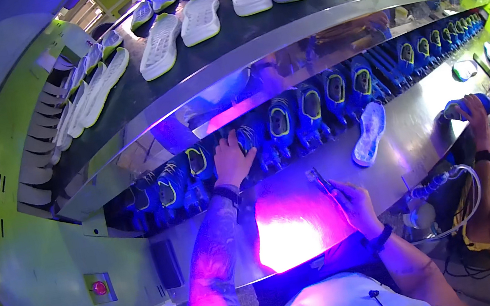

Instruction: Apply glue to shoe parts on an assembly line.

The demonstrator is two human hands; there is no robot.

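Note:
My left hand (232, 160) reaches over the row with its fingers spread, touching or close beside a blue shoe upper (247, 138). Part of that upper is hidden behind the hand. Closed in my right hand (354, 204) is a thin dark tool (321, 181) with a narrow tip pointing up and left; its exact kind I cannot make out. It is held over the metal ledge (355, 183). A loose white sole (368, 134) lies on this ledge, farther away and to the right of the tool.
More blue shoe uppers (280, 122) stand on holders along the channel. White soles (199, 18) line the dark upper belt (263, 32). At right, a co-worker's hands (476, 109) hold a blue shoe, near a coiled hose (440, 184). A red button (99, 288) sits on the green panel.

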